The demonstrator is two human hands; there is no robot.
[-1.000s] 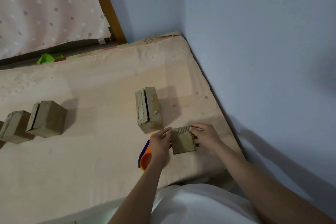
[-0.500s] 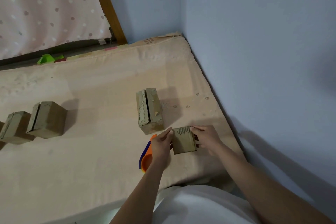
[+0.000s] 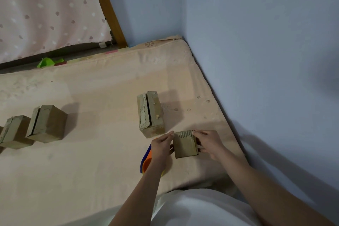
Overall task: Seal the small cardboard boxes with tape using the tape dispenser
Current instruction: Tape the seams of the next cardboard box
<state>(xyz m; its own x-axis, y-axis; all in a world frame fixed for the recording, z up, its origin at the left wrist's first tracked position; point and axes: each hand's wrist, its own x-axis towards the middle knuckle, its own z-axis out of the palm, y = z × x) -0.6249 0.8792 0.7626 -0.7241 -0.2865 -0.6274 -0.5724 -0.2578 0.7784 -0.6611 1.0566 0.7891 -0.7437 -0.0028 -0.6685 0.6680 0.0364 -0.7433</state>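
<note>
I held a small box (image 3: 185, 145) between both hands, my left hand (image 3: 161, 146) gripping its left side and my right hand (image 3: 208, 143) its right, near the mattress (image 3: 91, 152) corner. The orange-and-blue dispenser (image 3: 145, 163) lay under my left wrist. A longer box (image 3: 150, 113) stood just beyond, two more boxes (image 3: 46, 124) well to the left.

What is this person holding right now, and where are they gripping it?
A small cardboard box, held by its two opposite sides: left hand on its left side, right hand on its right.
</note>
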